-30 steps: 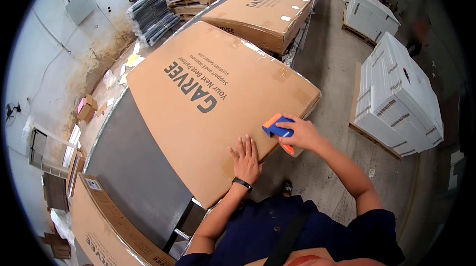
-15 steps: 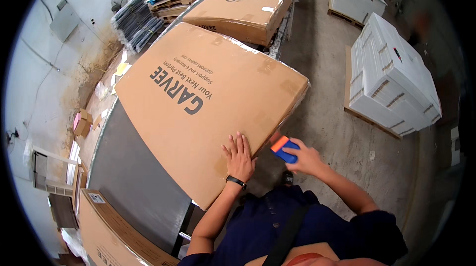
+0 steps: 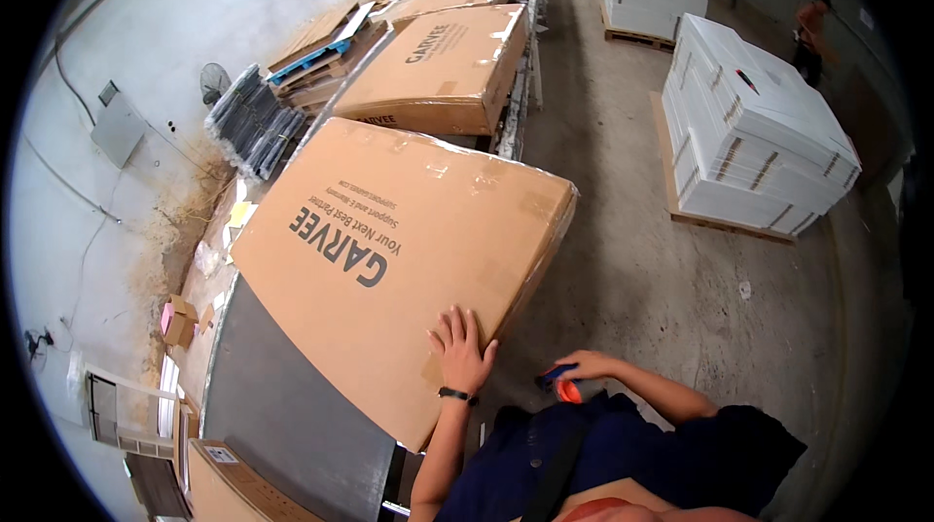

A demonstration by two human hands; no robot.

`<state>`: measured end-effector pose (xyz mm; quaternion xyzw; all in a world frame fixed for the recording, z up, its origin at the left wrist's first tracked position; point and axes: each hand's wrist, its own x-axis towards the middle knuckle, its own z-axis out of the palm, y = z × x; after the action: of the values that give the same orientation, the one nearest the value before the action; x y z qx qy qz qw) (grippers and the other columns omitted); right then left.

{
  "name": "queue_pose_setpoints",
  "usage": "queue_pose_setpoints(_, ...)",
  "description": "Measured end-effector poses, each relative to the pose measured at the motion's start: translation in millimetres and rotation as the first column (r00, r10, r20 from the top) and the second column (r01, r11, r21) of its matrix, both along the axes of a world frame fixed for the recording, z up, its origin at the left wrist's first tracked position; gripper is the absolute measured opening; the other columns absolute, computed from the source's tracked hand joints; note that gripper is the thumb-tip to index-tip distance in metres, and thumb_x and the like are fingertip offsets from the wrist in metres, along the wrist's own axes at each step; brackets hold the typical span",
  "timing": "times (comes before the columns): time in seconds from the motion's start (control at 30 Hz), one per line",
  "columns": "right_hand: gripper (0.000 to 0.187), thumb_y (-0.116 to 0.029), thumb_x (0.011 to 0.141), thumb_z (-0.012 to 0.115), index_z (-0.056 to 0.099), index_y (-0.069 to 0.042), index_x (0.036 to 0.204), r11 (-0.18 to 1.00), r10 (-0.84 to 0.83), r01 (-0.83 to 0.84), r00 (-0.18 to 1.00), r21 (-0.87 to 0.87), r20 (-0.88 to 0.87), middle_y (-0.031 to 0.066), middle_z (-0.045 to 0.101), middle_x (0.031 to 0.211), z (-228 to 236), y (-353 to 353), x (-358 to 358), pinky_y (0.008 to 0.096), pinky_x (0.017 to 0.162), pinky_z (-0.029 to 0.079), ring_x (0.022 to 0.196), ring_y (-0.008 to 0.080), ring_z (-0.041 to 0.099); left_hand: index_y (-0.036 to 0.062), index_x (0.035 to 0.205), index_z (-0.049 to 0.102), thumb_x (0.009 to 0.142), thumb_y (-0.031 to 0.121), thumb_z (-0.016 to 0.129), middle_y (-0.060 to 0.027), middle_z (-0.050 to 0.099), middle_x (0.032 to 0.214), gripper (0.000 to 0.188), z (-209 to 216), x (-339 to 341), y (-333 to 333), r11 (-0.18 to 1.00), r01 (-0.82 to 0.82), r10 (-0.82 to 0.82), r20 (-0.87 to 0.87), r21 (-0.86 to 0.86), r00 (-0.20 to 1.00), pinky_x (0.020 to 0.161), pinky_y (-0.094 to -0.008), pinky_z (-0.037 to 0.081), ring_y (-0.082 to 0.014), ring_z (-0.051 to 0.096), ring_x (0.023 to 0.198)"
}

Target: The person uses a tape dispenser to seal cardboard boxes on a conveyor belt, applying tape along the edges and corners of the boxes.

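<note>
A large flat brown cardboard box [image 3: 438,230] lies at an angle on the grey conveyor belt [image 3: 282,366], with dark print and strips of clear tape on it. Flat on its near right part rests my left hand [image 3: 460,352], fingers spread, a dark band at the wrist. To the right of the box's side, over the floor, my right hand [image 3: 581,366] is closed round a small blue and orange tool that looks like a tape dispenser [image 3: 566,390]. Part of the tool is hidden by the hand.
More cardboard boxes [image 3: 438,60] line the conveyor ahead, and another box [image 3: 238,488] stands at the near left. White wrapped stacks [image 3: 754,123] sit on pallets across the aisle, where a person [image 3: 809,31] is at the far right. Wooden pallets [image 3: 326,45] lean by the wall.
My right hand with the tape dispenser has drawn back from the box's side toward my body and turned. The left hand stays on the box. The view has tilted up, showing more ahead.
</note>
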<state>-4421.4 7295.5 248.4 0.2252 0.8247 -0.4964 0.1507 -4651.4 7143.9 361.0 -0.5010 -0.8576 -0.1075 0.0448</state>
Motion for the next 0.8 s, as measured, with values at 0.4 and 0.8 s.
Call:
queue_pose_setpoints(0.4,0.061,-0.039,0.083,0.047,0.042,0.000,0.130,0.577,-0.483,0.714,-0.094,-0.397,-0.871,0.0145,0.043,0.132,99.5,155.2,-123.9,0.0428,0.105,0.027,0.122,0.0281,0.040,0.0014,0.131,0.039,0.093,0.037,0.040,-0.0135,0.047,0.128,0.051,-71.9,-52.0,-209.4,0.220,-0.903,0.066,0.918,0.370,0.392,0.099,-0.0375,0.035,-0.0252,0.045,0.115)
queue_pose_setpoints(0.8,0.056,-0.041,0.086,0.043,0.049,0.003,0.121,0.535,-0.386,0.771,-0.141,-0.345,-0.912,0.0149,0.047,0.129,87.2,233.0,-195.4,0.0424,0.101,0.029,0.119,0.0295,0.042,0.0051,0.135,0.033,0.089,0.056,0.027,-0.0157,0.040,0.135,0.069,-85.6,2.8,-141.0,0.229,-0.913,-0.448,0.869,0.338,0.210,0.100,-0.0445,0.037,-0.0321,0.043,0.120)
